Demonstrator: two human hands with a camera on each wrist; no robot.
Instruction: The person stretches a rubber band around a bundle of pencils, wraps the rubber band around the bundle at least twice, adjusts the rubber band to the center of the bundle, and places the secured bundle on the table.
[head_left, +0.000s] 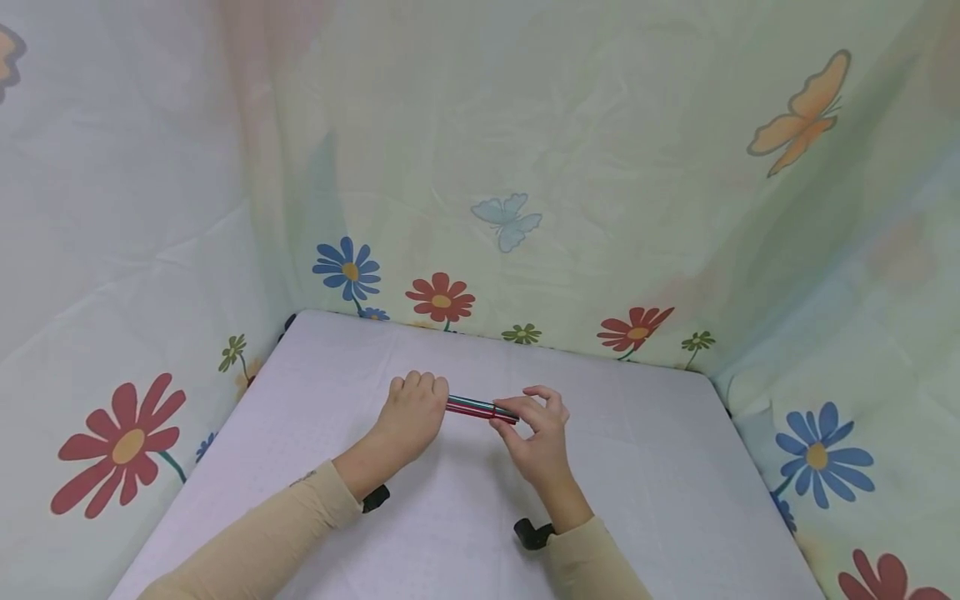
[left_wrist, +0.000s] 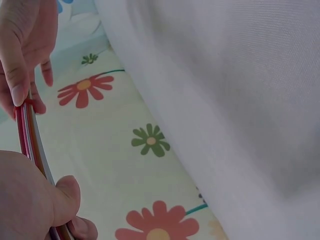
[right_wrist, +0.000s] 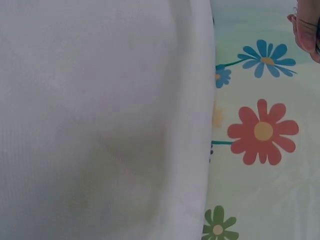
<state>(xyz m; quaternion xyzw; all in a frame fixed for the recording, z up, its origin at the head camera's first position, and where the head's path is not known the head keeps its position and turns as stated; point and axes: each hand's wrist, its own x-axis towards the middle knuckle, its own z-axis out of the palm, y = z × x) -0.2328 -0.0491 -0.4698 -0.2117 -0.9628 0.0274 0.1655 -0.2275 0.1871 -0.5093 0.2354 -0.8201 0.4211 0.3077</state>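
Observation:
Above the table, both hands hold a bundle of slim coloured pencils [head_left: 468, 407], in red, teal and silvery tones. My left hand [head_left: 412, 417] wraps its fingers round one end, hiding that part. At the other end, my right hand [head_left: 542, 437] pinches between thumb and index finger, its other fingers raised. A thin red band [left_wrist: 25, 103] circles the pencils right at the right fingertips in the left wrist view, where brown and grey pencils also show. Only part of the left hand [right_wrist: 307, 32] appears at the top right of the right wrist view.
A white cloth covers the table [head_left: 660, 483] below the hands. Printed curtains [head_left: 600, 208] with flowers and butterflies stand along its back and sides. Black wrist-camera mounts [head_left: 532, 534] hang beneath both forearms, close over the table.

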